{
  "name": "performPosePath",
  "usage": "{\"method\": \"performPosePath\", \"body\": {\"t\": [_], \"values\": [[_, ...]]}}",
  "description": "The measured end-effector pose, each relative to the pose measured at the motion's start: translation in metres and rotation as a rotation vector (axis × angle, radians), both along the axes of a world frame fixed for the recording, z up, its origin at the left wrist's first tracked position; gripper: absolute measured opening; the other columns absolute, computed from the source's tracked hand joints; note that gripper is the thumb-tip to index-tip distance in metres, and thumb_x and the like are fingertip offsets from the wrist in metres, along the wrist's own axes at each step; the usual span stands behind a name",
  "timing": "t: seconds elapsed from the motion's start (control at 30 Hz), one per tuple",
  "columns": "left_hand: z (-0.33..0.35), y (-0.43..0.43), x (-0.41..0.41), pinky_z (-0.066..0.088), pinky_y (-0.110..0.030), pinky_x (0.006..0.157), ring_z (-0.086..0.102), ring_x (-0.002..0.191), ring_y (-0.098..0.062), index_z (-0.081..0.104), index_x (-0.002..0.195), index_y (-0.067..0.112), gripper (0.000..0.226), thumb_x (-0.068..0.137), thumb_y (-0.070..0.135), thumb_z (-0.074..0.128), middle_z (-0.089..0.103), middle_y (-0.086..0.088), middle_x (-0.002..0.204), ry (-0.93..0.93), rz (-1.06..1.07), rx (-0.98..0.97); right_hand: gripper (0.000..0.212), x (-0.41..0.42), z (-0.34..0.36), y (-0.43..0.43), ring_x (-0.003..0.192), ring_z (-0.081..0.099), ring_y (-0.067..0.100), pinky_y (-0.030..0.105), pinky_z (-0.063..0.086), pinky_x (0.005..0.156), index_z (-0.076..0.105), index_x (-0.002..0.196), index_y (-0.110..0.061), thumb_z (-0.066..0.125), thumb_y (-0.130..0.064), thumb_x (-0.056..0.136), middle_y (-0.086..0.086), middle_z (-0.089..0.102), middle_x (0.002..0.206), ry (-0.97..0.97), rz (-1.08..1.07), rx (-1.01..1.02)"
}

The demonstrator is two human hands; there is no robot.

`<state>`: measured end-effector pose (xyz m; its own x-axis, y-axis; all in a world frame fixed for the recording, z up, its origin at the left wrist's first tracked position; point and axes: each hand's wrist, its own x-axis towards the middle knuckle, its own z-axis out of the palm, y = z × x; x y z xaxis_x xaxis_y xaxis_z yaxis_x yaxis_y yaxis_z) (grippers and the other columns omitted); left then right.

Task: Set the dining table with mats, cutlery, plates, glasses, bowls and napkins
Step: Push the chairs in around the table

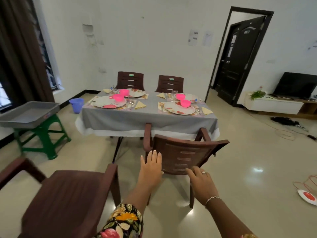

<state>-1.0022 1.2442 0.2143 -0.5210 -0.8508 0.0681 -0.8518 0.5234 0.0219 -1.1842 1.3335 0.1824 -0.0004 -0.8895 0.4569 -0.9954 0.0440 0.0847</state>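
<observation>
The dining table under a grey cloth carries several floral plates, pink bowls, patterned mats, yellow folded napkins, cutlery and a clear glass. A brown chair stands at the table's near side, its back towards me. My left hand reaches out with straight fingers at the left part of the chair's back. My right hand lies with fingers extended on the lower right of that back. Neither hand holds anything.
A second brown chair stands at lower left. A grey tray sits on a green stool at left, a blue bucket beyond. Two chairs stand behind the table. Cables and a red-white object lie on the right floor.
</observation>
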Motion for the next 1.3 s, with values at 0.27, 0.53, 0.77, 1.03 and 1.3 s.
{"method": "performPosePath", "body": {"t": [0.27, 0.53, 0.77, 1.03, 1.3], "values": [[0.006, 0.119, 0.157, 0.011, -0.055, 0.115, 0.005, 0.146, -0.029, 0.007, 0.149, 0.006, 0.065, 0.099, 0.035, 0.037, 0.008, -0.016, 0.157, -0.091, 0.081, -0.049, 0.067, 0.141, -0.007, 0.09, 0.057, 0.061, 0.023, 0.031, 0.048, 0.045, 0.068, 0.086, -0.017, 0.086, -0.009, 0.023, 0.003, 0.061, 0.076, -0.009, 0.094, 0.034], [0.033, 0.172, 0.324, 0.014, -0.051, 0.114, 0.012, 0.144, -0.028, 0.014, 0.148, 0.007, 0.07, 0.095, 0.042, 0.043, 0.016, -0.012, 0.156, -0.116, 0.226, -0.074, 0.054, 0.287, 0.027, 0.109, 0.066, 0.063, 0.026, 0.036, 0.051, 0.052, 0.069, 0.091, -0.017, 0.084, -0.005, 0.04, 0.003, 0.061, 0.078, -0.057, 0.212, 0.07], [0.036, 0.172, 0.464, 0.022, -0.046, 0.113, 0.018, 0.142, -0.028, 0.024, 0.145, 0.009, 0.056, 0.099, 0.038, 0.037, 0.024, -0.012, 0.153, -0.127, 0.208, -0.122, 0.057, 0.427, 0.032, 0.098, 0.057, 0.062, 0.023, 0.033, 0.047, 0.042, 0.067, 0.081, -0.017, 0.09, -0.015, 0.029, 0.001, 0.06, 0.068, -0.113, 0.244, 0.076], [0.01, 0.156, 0.616, 0.023, -0.044, 0.114, 0.024, 0.14, -0.026, 0.025, 0.144, 0.011, 0.055, 0.099, 0.04, 0.036, 0.031, -0.01, 0.149, -0.177, 0.123, -0.017, 0.037, 0.592, 0.011, 0.082, 0.058, 0.06, 0.019, 0.029, 0.05, 0.047, 0.066, 0.076, -0.016, 0.089, -0.026, 0.048, -0.001, 0.06, 0.069, -0.21, 0.246, 0.075], [0.006, 0.118, 0.664, 0.012, -0.045, 0.119, 0.003, 0.146, -0.026, 0.008, 0.15, 0.014, 0.073, 0.095, 0.04, 0.048, 0.007, -0.008, 0.158, -0.147, 0.035, 0.0, 0.053, 0.626, 0.018, 0.068, 0.123, 0.041, 0.023, 0.031, 0.033, 0.105, 0.037, 0.137, -0.016, 0.052, -0.036, 0.09, 0.004, 0.044, 0.132, -0.152, 0.087, 0.356]]}}
